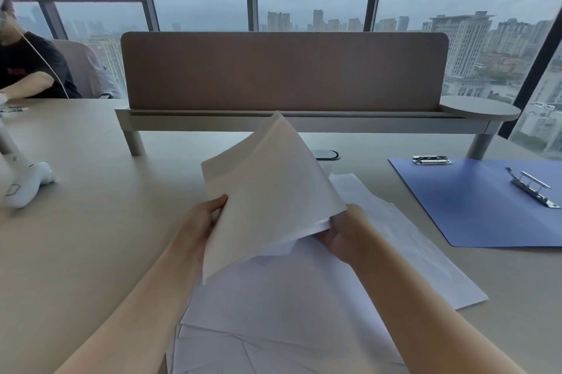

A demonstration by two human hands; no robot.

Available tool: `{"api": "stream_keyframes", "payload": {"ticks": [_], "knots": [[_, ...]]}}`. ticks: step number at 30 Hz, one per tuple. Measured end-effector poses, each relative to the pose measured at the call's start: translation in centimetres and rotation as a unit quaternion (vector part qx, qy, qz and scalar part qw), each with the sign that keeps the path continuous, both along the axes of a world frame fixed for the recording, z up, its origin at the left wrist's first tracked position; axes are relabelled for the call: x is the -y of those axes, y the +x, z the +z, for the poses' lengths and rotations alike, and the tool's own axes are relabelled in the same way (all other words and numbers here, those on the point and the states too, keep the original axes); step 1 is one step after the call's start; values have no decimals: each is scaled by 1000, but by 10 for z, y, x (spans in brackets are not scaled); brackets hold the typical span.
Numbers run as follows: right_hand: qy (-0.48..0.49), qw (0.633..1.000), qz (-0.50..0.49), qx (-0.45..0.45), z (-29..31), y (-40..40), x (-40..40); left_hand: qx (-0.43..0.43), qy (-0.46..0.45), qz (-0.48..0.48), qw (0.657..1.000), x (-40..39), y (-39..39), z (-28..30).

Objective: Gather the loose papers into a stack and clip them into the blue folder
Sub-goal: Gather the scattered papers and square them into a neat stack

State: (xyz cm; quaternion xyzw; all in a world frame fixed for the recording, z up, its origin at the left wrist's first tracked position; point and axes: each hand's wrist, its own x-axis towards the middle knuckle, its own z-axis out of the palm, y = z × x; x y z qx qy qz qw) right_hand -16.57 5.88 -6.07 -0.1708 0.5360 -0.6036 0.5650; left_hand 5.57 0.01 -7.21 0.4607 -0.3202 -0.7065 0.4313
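Loose papers [304,313] lie spread on the desk [91,236] right under your forearms, overlapping at odd angles. Your left hand [197,221] pinches the left edge of a few raised sheets [267,191]; your right hand [343,236] grips their lower right corner, sheets tilted up w/ a corner pointing away. Blue folder [471,206] lies open at right, apart from the papers, nothing in it but two metal clips [532,188], no paper under either.
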Motion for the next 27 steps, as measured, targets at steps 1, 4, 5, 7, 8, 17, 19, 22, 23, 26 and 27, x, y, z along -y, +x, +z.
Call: {"api": "stream_keyframes", "payload": {"ticks": [1, 4, 5, 7, 8, 17, 19, 22, 23, 26, 27], "knots": [[1, 999, 39, -37, -2, 4, -2, 14, -7, 2, 1000, 0, 0, 0], [6, 978, 119, -172, -8, 10, -5, 52, -44, 15, 998, 0, -4, 1], [7, 973, 129, -193, -10, 9, -7, 64, -64, 19, 996, 0, -6, 2], [6, 968, 125, -217, -7, 2, -10, 79, -97, 32, 992, 1, -9, 4], [5, 970, 110, -218, -5, -4, -11, 87, -116, 44, 988, 2, -9, 5], [-83, 966, 146, -195, 5, -48, -23, 106, -189, 54, 975, -6, -9, 8], [-102, 968, 154, -168, 8, -52, -25, 94, -191, 56, 975, -8, -10, 8], [-123, 964, 181, -152, 8, -53, -26, 64, -191, 46, 978, -12, -10, 12], [-127, 961, 191, -155, 10, -53, -27, 47, -188, 44, 980, -14, -10, 13], [-144, 951, 205, -181, 13, -51, -29, 10, -187, 37, 982, -17, -9, 19], [-151, 949, 208, -180, 13, -50, -29, -1, -187, 35, 982, -18, -8, 20]]}}
